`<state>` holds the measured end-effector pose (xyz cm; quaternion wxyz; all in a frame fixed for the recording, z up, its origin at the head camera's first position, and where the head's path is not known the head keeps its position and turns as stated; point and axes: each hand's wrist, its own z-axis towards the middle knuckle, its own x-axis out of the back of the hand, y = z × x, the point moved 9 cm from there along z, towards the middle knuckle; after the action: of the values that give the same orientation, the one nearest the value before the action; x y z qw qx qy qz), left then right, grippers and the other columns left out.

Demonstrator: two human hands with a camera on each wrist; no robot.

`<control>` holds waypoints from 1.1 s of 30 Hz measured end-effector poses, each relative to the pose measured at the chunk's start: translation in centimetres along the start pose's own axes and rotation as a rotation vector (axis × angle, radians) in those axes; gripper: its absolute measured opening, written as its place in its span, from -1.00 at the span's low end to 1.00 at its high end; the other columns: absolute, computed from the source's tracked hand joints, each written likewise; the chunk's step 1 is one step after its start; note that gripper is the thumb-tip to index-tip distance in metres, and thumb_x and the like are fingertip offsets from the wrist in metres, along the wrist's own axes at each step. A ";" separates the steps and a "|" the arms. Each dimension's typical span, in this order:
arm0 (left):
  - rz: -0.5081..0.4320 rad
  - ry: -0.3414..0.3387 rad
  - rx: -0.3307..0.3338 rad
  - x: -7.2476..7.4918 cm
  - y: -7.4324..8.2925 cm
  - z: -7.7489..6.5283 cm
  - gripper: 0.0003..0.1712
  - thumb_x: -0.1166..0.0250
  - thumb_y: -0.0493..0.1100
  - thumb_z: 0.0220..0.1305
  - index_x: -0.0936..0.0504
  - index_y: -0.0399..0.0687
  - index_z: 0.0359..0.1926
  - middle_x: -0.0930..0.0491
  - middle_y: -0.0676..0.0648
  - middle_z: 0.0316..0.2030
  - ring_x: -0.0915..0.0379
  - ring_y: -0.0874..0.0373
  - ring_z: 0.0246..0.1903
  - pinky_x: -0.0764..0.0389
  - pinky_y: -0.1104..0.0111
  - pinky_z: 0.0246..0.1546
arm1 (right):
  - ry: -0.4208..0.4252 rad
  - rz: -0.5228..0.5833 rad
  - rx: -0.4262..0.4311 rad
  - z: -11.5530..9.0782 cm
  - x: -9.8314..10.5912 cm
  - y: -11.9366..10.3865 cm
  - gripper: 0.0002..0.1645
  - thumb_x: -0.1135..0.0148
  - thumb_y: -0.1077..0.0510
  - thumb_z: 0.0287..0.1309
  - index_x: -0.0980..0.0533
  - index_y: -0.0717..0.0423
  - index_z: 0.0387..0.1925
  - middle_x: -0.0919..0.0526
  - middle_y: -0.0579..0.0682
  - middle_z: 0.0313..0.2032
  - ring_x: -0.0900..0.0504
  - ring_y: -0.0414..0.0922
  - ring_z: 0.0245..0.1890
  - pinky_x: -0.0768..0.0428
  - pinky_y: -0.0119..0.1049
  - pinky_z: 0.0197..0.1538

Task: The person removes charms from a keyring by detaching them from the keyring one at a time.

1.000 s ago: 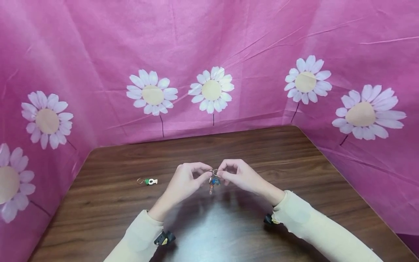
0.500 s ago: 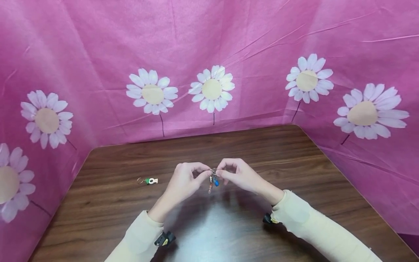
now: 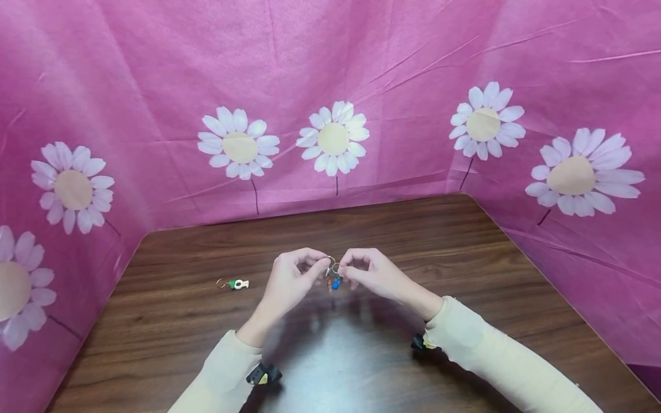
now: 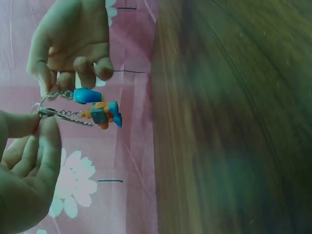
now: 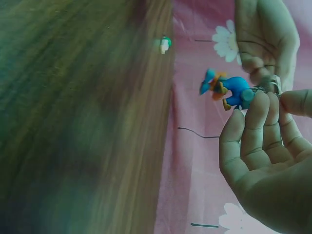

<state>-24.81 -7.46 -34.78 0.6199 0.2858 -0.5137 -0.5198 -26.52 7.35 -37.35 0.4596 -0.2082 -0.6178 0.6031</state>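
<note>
Above the table's middle, my left hand (image 3: 291, 281) pinches a metal key ring between thumb and fingers. A short chain joins it to an orange and teal figure charm (image 4: 101, 115), seen hanging in the left wrist view. Facing it, my right hand (image 3: 379, 278) pinches a second key ring (image 3: 335, 268) with a blue figure charm (image 5: 237, 87) on its chain. The two rings overlap between my fingertips in the head view; fingers partly hide where they meet. On the table to the left lies another keychain (image 3: 238, 284), a green and white figure with a gold ring.
The brown wood-grain table (image 3: 170, 321) has a pink cloth (image 3: 392, 51) with white daisies around its back and sides. A black wrist strap (image 3: 264, 374) shows at the left sleeve, another (image 3: 422, 343) at the right.
My left hand has risen slightly and tilted its ring, so the rings show more apart. The charms have swung and turned below. The green and white keychain has stayed put.
</note>
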 end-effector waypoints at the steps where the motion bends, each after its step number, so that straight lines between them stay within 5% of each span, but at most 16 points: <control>1: 0.008 -0.001 0.001 0.0 0.0 0.1 -0.92 -0.40 -0.24 0.33 -0.77 -0.16 -0.22 -0.73 -0.02 -0.47 -0.68 -0.11 -0.53 -0.70 0.24 -0.54 | 0.003 -0.001 0.003 0.0 0.1 -0.1 -0.90 -0.26 0.24 0.34 -0.60 0.20 -0.31 -0.64 0.13 -0.45 -0.66 -0.01 -0.49 -0.70 -0.11 -0.29; 10: 0.238 -0.016 -0.196 0.0 2.3 0.1 -0.93 -0.44 -0.20 0.28 -0.79 -0.06 -0.22 -0.76 0.10 -0.37 -0.63 0.36 -0.49 -0.64 0.44 -0.50 | -0.007 0.018 0.003 0.1 0.8 -1.1 -0.89 -0.23 0.21 0.38 -0.62 0.17 -0.26 -0.69 0.13 -0.33 -0.66 0.01 -0.44 -0.68 -0.19 -0.20; 14: 0.235 0.008 -0.263 0.2 3.3 -0.1 -0.95 -0.43 -0.24 0.29 -0.80 -0.09 -0.24 -0.77 0.08 -0.38 -0.65 0.31 -0.52 -0.59 0.46 -0.58 | -0.007 0.006 0.003 0.1 0.8 -1.2 -0.89 -0.24 0.19 0.38 -0.62 0.14 -0.27 -0.68 0.12 -0.36 -0.66 0.01 -0.44 -0.68 -0.18 -0.20; 17: 0.159 0.005 -0.228 0.3 3.1 -0.1 -0.95 -0.43 -0.26 0.29 -0.81 -0.10 -0.25 -0.76 0.07 -0.41 -0.67 0.14 -0.55 -0.57 0.42 -0.63 | -0.007 0.009 0.012 0.1 0.7 -1.2 -0.89 -0.24 0.20 0.38 -0.61 0.16 -0.29 -0.65 0.11 -0.42 -0.65 0.02 -0.45 -0.66 -0.19 -0.20; 25: -0.152 -0.043 0.005 0.2 1.0 0.0 -0.91 -0.40 -0.30 0.31 -0.77 -0.27 -0.22 -0.77 -0.14 -0.36 -0.71 -0.16 -0.45 -0.75 0.23 -0.40 | -0.024 0.038 0.015 0.0 0.1 -0.8 -0.87 -0.23 0.24 0.38 -0.58 0.21 -0.32 -0.59 0.31 -0.45 -0.63 -0.02 -0.48 -0.68 -0.21 -0.26; 29: -0.159 -0.080 0.051 -0.1 0.5 0.0 -0.87 -0.39 -0.29 0.32 -0.74 -0.31 -0.19 -0.76 -0.17 -0.35 -0.71 -0.05 -0.44 -0.76 0.20 -0.37 | -0.015 0.021 0.029 0.1 0.3 -0.9 -0.89 -0.24 0.24 0.36 -0.58 0.20 -0.32 -0.60 0.23 -0.47 -0.64 0.06 -0.47 -0.68 -0.20 -0.26; 33: -0.037 -0.169 0.057 -0.7 0.4 -0.2 -0.89 -0.39 -0.22 0.33 -0.77 -0.19 -0.20 -0.76 -0.09 -0.39 -0.71 0.12 -0.43 -0.75 0.22 -0.40 | -0.020 0.010 0.027 -0.1 0.5 -1.0 -0.89 -0.24 0.24 0.37 -0.59 0.19 -0.31 -0.62 0.05 -0.48 -0.65 0.18 -0.44 -0.69 -0.19 -0.26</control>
<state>-24.45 -6.75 -34.72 0.5559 0.2680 -0.5736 -0.5386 -26.41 7.60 -36.27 0.4530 -0.1993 -0.6131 0.6157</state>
